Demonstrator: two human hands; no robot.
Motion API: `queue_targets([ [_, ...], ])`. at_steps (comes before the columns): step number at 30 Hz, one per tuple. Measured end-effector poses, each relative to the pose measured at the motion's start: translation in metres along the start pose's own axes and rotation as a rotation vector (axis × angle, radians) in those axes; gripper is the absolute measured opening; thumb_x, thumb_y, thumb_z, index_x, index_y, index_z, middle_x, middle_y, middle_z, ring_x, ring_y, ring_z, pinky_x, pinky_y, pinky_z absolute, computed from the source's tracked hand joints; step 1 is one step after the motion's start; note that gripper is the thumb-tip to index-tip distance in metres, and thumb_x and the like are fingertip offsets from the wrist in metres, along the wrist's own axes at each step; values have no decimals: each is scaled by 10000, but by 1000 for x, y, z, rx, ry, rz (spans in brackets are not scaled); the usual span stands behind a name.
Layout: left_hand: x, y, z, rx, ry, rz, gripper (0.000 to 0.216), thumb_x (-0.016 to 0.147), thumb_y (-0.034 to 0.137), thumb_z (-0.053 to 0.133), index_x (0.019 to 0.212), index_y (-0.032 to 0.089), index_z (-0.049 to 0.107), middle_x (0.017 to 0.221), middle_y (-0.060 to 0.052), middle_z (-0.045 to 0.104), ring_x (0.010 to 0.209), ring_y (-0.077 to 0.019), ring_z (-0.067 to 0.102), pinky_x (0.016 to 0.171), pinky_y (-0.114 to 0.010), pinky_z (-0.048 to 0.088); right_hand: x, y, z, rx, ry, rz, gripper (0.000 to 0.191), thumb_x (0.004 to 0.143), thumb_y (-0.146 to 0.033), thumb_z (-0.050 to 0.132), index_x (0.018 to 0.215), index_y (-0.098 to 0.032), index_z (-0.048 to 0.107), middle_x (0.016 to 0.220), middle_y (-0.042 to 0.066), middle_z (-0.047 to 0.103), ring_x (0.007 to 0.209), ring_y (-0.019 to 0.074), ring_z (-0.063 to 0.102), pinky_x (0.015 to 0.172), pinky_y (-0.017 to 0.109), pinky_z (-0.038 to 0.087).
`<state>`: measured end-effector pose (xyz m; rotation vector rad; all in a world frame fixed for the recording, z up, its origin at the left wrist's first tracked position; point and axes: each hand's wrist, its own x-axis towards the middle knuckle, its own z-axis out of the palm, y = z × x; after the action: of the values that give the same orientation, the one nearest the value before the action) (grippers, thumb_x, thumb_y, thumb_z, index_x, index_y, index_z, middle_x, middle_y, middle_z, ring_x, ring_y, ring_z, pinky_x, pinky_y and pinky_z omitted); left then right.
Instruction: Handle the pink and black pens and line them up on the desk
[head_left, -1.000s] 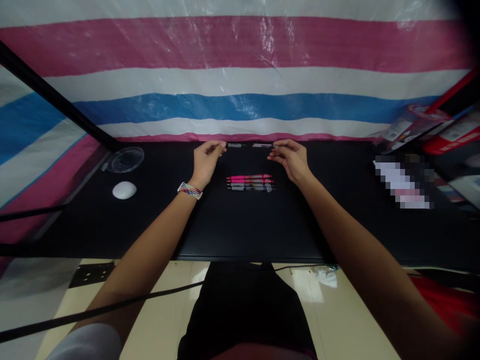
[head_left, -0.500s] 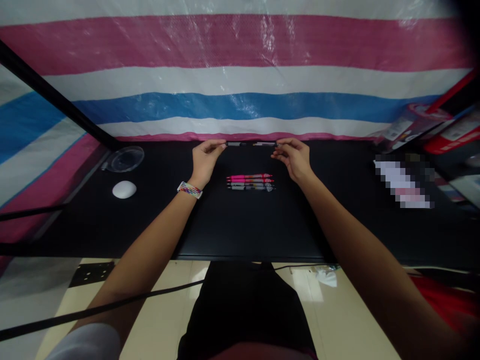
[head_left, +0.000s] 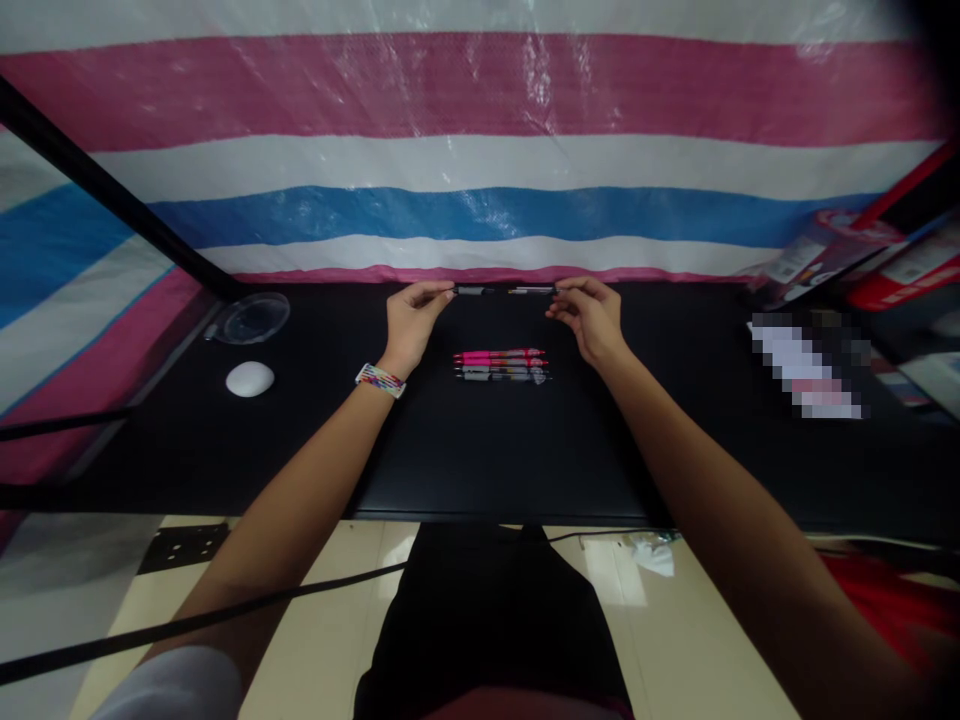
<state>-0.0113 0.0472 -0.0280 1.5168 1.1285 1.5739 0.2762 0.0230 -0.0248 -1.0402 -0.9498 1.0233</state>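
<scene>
Black tabletop (head_left: pixel 480 460) carries all parts, with the left hand (head_left: pixel 412 322) and the right hand (head_left: pixel 589 322) opposed near its rear edge. The left hand pinches the outer end of a grey-gripped pen section (head_left: pixel 471 290) between thumb and fingertips; the right hand pinches the outer end of a slim pale pen section (head_left: pixel 532 290) in a similarly narrow closure. Both sections lie on one left-to-right line, which appears to serve axial alignment; whether they join at the dark stretch between them cannot be told. End grips leave the middle of the line exposed. Nearer the person, two pink pens (head_left: pixel 480 355) and two grey pens (head_left: pixel 475 377) lie side by side, grips left, probably grouped by colour. Clearance: the striped sheet (head_left: pixel 480 215) stands just behind the held sections and likely limits rearward travel. Toward the person, tabletop extends past the row to the front edge. Laterally, a white rounded object (head_left: pixel 250 379) and a transparent disc (head_left: pixel 259 318) sit well left; a red-lidded container (head_left: pixel 814 255) stands well right.
</scene>
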Motion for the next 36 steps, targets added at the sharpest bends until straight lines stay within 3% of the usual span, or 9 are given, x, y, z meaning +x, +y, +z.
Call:
queue_targets([
  [8, -8, 9, 5, 67, -139, 23, 114, 896, 234, 844, 1009, 240, 862, 1044, -57, 872, 994, -208, 805, 989, -387, 640, -9, 1, 8, 19, -119, 14, 198, 720, -289, 895, 880, -232, 794, 807, 18, 730, 748, 180, 723, 783, 387, 680],
  [11, -8, 8, 6, 94, -178, 28, 63, 954, 249, 794, 985, 219, 840, 960, -54, 853, 911, -186, 787, 919, -351, 632, -11, 1, 11, 27, -136, 12, 223, 719, -305, 912, 899, -227, 806, 827, 22, 746, 756, 179, 733, 803, 389, 684],
  [16, -6, 3, 6, 136, -215, 56, 311, 1072, 352, 659, 812, 196, 724, 810, -46, 767, 759, -152, 716, 772, -305, 591, -11, 1, 11, 14, -144, 34, 236, 723, -313, 917, 915, -227, 808, 826, 20, 750, 772, 190, 742, 843, 419, 693],
  [19, -6, 3, 5, 83, -255, 97, 66, 970, 262, 790, 972, 215, 743, 954, -54, 791, 896, -173, 757, 826, -311, 601, -11, 0, 11, 26, -133, 41, 200, 733, -287, 907, 898, -228, 810, 818, 23, 747, 763, 190, 735, 849, 432, 692],
  [21, -8, 5, 6, 44, -286, 91, 215, 926, 234, 835, 1120, 242, 743, 1003, -52, 799, 957, -190, 777, 857, -325, 610, -11, 0, 11, 27, -137, 41, 185, 745, -281, 902, 895, -229, 808, 810, 25, 739, 763, 192, 730, 863, 446, 689],
  [24, -9, 6, 6, 16, -324, 47, 184, 1060, 363, 689, 1194, 246, 739, 818, -30, 763, 802, -178, 766, 816, -340, 609, -12, 0, 12, 27, -158, 39, 194, 753, -291, 904, 906, -226, 803, 816, 27, 738, 771, 194, 732, 881, 459, 686],
  [30, -9, 5, 7, 26, -302, 144, 646, 875, 400, 909, 1447, 286, 632, 1212, -96, 806, 1091, -245, 784, 930, -371, 607, -15, 0, 14, 34, -148, 42, 209, 733, -292, 893, 911, -225, 807, 810, 23, 745, 767, 191, 732, 862, 439, 688],
  [34, -10, 6, 7, 9, -300, 80, 422, 1088, 507, 621, 1430, 263, 653, 910, -55, 792, 876, -216, 794, 939, -410, 601, -15, 0, 15, 47, -154, 38, 209, 729, -287, 891, 911, -221, 812, 813, 27, 749, 754, 186, 732, 855, 433, 687],
  [36, -10, 7, 7, 33, -309, 96, 488, 1060, 505, 676, 1484, 275, 612, 908, -51, 790, 887, -225, 791, 954, -420, 594, -15, 0, 15, 54, -153, 35, 208, 725, -284, 894, 903, -217, 811, 815, 29, 750, 748, 184, 732, 851, 430, 687],
])
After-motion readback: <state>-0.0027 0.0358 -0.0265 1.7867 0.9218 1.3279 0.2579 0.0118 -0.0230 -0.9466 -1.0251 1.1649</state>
